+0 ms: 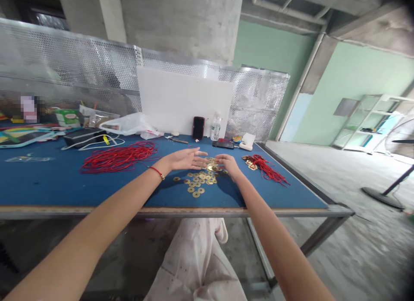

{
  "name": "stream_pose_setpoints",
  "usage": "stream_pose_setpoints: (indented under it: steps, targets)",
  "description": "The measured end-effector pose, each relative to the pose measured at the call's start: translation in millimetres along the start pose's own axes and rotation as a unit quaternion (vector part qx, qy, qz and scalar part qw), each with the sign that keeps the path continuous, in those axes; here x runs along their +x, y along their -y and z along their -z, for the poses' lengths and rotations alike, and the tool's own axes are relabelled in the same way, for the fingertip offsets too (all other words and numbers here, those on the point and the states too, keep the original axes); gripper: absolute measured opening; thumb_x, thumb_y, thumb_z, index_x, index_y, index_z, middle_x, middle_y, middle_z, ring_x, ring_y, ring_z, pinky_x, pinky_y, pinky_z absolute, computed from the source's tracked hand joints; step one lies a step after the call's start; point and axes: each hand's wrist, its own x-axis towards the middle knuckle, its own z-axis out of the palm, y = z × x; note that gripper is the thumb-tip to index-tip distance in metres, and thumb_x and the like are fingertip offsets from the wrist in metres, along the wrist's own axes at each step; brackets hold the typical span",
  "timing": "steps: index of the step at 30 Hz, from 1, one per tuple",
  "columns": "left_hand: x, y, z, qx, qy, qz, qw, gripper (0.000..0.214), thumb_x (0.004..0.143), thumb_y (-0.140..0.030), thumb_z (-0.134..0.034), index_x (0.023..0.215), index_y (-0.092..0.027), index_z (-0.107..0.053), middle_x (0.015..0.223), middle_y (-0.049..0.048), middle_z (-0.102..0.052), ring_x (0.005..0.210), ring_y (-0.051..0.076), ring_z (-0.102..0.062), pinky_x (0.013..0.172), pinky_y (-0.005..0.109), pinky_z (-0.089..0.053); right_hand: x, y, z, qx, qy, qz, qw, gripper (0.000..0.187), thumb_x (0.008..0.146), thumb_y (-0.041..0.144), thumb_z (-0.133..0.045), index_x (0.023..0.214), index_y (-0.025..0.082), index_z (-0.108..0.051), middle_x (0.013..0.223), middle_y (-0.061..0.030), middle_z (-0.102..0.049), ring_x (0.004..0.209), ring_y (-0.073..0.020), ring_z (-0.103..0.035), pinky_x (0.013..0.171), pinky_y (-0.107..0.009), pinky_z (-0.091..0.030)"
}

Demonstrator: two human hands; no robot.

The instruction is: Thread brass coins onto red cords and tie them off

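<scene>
The left hand [186, 159] is hovering open above brass coins [199, 182], holding nothing; the curled right hand [229, 164] is hiding any hold; red cords [119, 158] are lying within reach on the blue surface [48, 184].

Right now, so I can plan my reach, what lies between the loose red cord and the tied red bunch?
The head view shows holed brass coins scattered on the blue tabletop, with the left hand and right hand over them.
</scene>
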Motion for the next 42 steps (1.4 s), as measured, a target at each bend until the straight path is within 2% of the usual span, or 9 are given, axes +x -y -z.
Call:
stream_pose_setpoints:
  steps: [3,5,8,13,20,23,27,34,42]
  targets:
    - [-4,-3,29.3,-0.055,-0.065,0.031,0.996,0.075,0.082,-0.063,-0.035,0.141,-0.017,-0.028,0.139,0.0244,-0.039,0.124,0.033,-0.046,0.095,0.049,-0.039,5,-5,11,-0.025,-0.127,-0.033,0.991,0.025,0.065,0.019,-0.048,0.087,0.016,-0.06,0.095,-0.0067,-0.065,0.097,-0.021,-0.057,0.08,-0.03,-0.047]
    - [-8,-5,45.4,-0.042,-0.092,0.059,0.993,0.086,0.079,-0.068,-0.029,0.146,-0.016,-0.013,0.141,0.0279,-0.033,0.131,0.035,-0.038,0.096,0.053,-0.035,5,-6,16,-0.004,-0.142,-0.058,0.988,0.025,0.066,0.02,-0.049,0.089,0.017,-0.058,0.1,-0.008,-0.063,0.102,-0.022,-0.054,0.084,-0.031,-0.046]
    - [-12,-8,48.8,0.006,-0.084,0.08,0.993,0.095,0.076,-0.072,-0.019,0.147,-0.013,0.004,0.141,0.0305,-0.031,0.133,0.036,-0.034,0.097,0.057,-0.032,-1,0,15,0.057,-0.088,-0.079,0.991,0.025,0.068,0.023,-0.053,0.093,0.019,-0.056,0.099,-0.0063,-0.062,0.098,-0.0196,-0.057,0.083,-0.03,-0.048]
    - [-9,-12,20.9,0.089,-0.013,0.074,0.993,0.092,0.076,-0.07,-0.009,0.147,-0.012,0.003,0.138,0.028,-0.039,0.125,0.033,-0.046,0.098,0.055,-0.032,-14,16,10,0.18,0.113,-0.126,0.969,0.017,0.076,0.025,-0.051,0.09,0.017,-0.057,0.087,-0.007,-0.063,0.091,-0.0169,-0.062,0.085,-0.03,-0.05]
    - [-7,-5,43.7,0.15,-0.11,0.041,0.982,0.092,0.077,-0.067,-0.002,0.148,-0.009,0.002,0.135,0.0281,-0.04,0.131,0.031,-0.039,0.1,0.052,-0.03,-13,19,21,0.185,-0.046,-0.172,0.967,0.03,0.082,0.032,-0.048,0.108,0.017,-0.052,0.091,-0.0079,-0.06,0.096,-0.0169,-0.06,0.083,-0.029,-0.05]
    - [-6,-1,48.3,0.154,-0.121,0.048,0.979,0.091,0.078,-0.065,0.001,0.148,-0.008,0.001,0.134,0.0288,-0.041,0.131,0.03,-0.039,0.099,0.053,-0.03,-19,23,17,0.221,0.089,-0.168,0.957,0.023,0.083,0.031,-0.049,0.1,0.016,-0.054,0.087,-0.0078,-0.062,0.09,-0.0157,-0.062,0.086,-0.029,-0.049]
    - [-3,-1,33.2,0.143,-0.044,0.027,0.988,0.093,0.076,-0.068,-0.003,0.147,-0.009,0.002,0.135,0.0277,-0.042,0.128,0.031,-0.043,0.098,0.053,-0.031,-25,27,13,0.252,0.251,-0.14,0.924,0.018,0.084,0.029,-0.049,0.096,0.017,-0.055,0.086,-0.0073,-0.064,0.089,-0.0164,-0.064,0.087,-0.031,-0.049]
    - [-6,-4,37.9,0.155,-0.067,0.04,0.985,0.099,0.073,-0.068,-0.019,0.146,-0.008,0.009,0.139,0.0258,-0.038,0.132,0.029,-0.037,0.099,0.049,-0.031,-14,22,20,0.233,0.024,-0.17,0.957,0.023,0.085,0.039,-0.045,0.091,0.018,-0.053,0.078,-0.0045,-0.059,0.08,-0.0142,-0.062,0.081,-0.027,-0.051]
    - [-1,-2,23.3,0.127,-0.001,0.012,0.992,0.106,0.07,-0.073,-0.002,0.144,0.001,0.012,0.138,0.0306,-0.035,0.13,0.028,-0.041,0.105,0.048,-0.024,-18,23,15,0.277,0.192,-0.162,0.927,0.029,0.086,0.039,-0.043,0.095,0.013,-0.054,0.093,-0.0137,-0.063,0.092,-0.0197,-0.062,0.084,-0.034,-0.051]
